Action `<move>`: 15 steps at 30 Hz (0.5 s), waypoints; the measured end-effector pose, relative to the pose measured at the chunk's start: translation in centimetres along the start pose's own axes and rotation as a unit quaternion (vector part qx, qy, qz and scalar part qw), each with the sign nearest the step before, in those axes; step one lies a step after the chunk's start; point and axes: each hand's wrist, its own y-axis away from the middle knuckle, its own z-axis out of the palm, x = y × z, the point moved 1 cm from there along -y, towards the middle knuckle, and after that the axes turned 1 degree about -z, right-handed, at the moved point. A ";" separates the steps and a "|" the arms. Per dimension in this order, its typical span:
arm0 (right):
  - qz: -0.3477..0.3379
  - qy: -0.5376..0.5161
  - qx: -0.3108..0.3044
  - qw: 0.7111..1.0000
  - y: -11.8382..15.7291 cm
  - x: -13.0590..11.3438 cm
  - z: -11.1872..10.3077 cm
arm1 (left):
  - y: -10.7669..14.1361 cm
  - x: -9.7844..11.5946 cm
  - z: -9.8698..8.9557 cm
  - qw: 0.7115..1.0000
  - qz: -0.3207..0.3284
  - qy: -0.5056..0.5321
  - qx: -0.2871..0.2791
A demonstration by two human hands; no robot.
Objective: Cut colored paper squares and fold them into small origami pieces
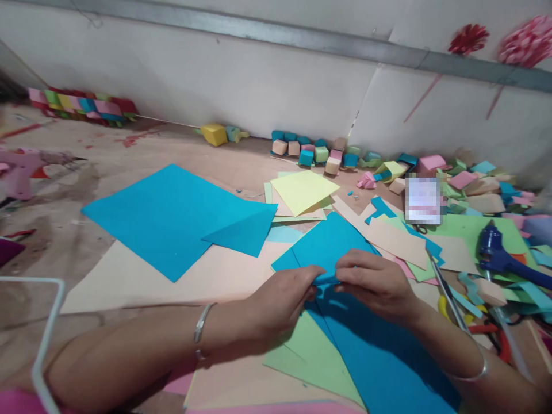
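Between my two hands is a small folded piece of blue paper [326,280], pinched from both sides. The fingers of my left hand [287,293] close on its left end, and those of my right hand [375,282] on its right end. Part of the piece is hidden by the fingers. Under both hands lies a large blue sheet [388,356], over a light green sheet [314,356]. More blue sheets [168,218] are spread to the left of the hands. Beyond the hands is a small stack topped with yellow paper [304,190].
At right lie a blue glue gun [495,253], scissors [448,290] and loose paper strips [397,241]. Small paper boxes [332,164] line the wall. A pink glue gun [26,172] is at far left, above a white wire frame [47,333]. Paper flowers [469,39] hang upper right.
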 end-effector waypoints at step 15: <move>-0.012 0.148 0.090 0.985 -0.2 -1.9 0.5 | -0.3 0.3 -0.2 0.990 -0.031 0.115 -0.069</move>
